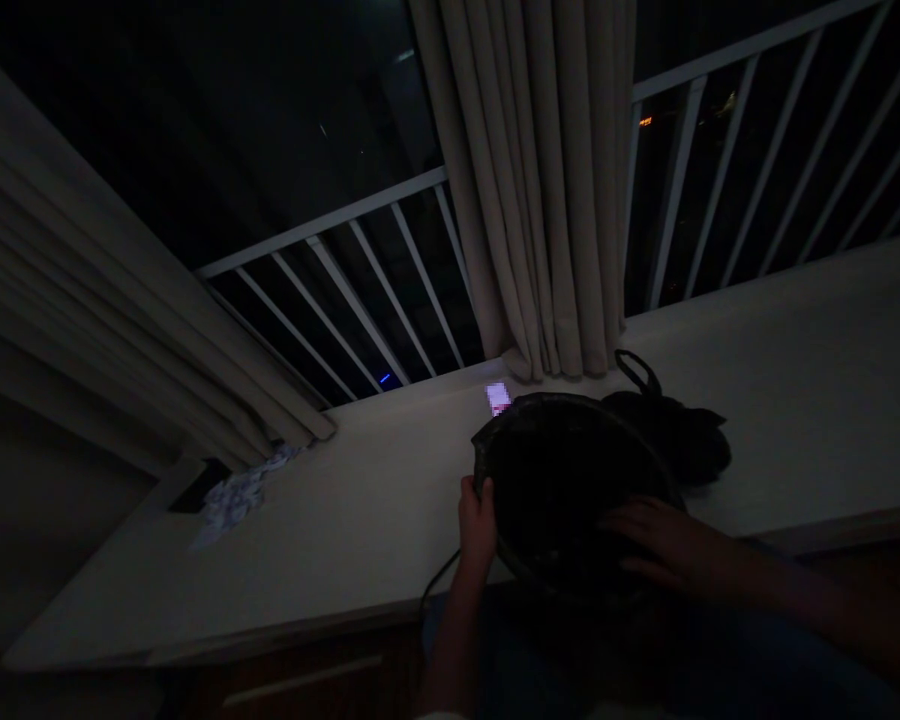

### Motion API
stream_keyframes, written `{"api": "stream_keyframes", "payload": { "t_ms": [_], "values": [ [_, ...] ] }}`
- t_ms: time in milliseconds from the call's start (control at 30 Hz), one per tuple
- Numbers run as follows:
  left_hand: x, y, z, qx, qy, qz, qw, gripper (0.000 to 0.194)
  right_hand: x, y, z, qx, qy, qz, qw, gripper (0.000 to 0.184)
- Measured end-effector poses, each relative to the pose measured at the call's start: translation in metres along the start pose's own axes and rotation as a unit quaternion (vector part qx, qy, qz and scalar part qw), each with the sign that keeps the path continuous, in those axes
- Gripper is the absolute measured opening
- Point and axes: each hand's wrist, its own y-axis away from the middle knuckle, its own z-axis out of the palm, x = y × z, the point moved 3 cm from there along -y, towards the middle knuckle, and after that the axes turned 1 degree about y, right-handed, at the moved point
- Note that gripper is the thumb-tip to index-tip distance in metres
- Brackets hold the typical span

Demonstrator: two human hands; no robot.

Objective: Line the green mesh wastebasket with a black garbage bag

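1. Basket (pixel 562 470), dark and round, sits at the near edge of the pale ledge (pixel 795 400), its front rim hanging a little past that edge toward me
2. My left hand (pixel 477 522) is wrapped around the basket's left rim, fingers curled over the top, thumb side toward me
3. My right hand (pixel 664 545) lies flat with fingers spread narrow on the basket's near right side; it presses rather than grips, and I cannot tell whether anything is under the palm
4. A dark bag (pixel 675 425) with a loop handle lies just behind the basket on the right, touching it
5. A small lit phone (pixel 498 397) glows on the ledge just beyond the basket's far rim, close to the foot of the middle curtain (pixel 547 190)
6. A thin cord (pixel 436 580) drops over the ledge's front edge beside my left wrist
7. To the left of the basket the ledge runs bare for a good stretch, up to a crumpled patterned cloth (pixel 240 495) and a dark flat thing (pixel 199 485) near the left curtain (pixel 105 330)
8. To the right of the bag the ledge is bare as far as the picture goes
9. White railing bars (pixel 367 300) stand behind the ledge, with night beyond them
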Motion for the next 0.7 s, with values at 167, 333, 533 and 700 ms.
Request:
{"api": "stream_keyframes", "payload": {
  "t_ms": [167, 333, 533, 700],
  "values": [
    [0.003, 0.004, 0.003, -0.005, -0.016, 0.006, 1.0, 0.029, -0.005, -0.033, -0.001, -0.05, -0.004, -0.033, 0.998, 0.049],
    [0.005, 0.005, 0.004, -0.008, -0.018, 0.015, 1.0, 0.029, -0.006, -0.056, 0.018, -0.103, -0.001, -0.071, 0.992, 0.052],
    [0.006, 0.006, 0.004, -0.012, -0.034, 0.015, 0.999, 0.028, 0.009, -0.082, 0.043, -0.168, -0.01, -0.016, 0.986, 0.054],
    [0.009, 0.006, 0.006, -0.018, -0.046, 0.012, 0.999, 0.028, 0.026, -0.096, 0.064, -0.198, -0.034, 0.043, 0.979, 0.055]
  ]
}}
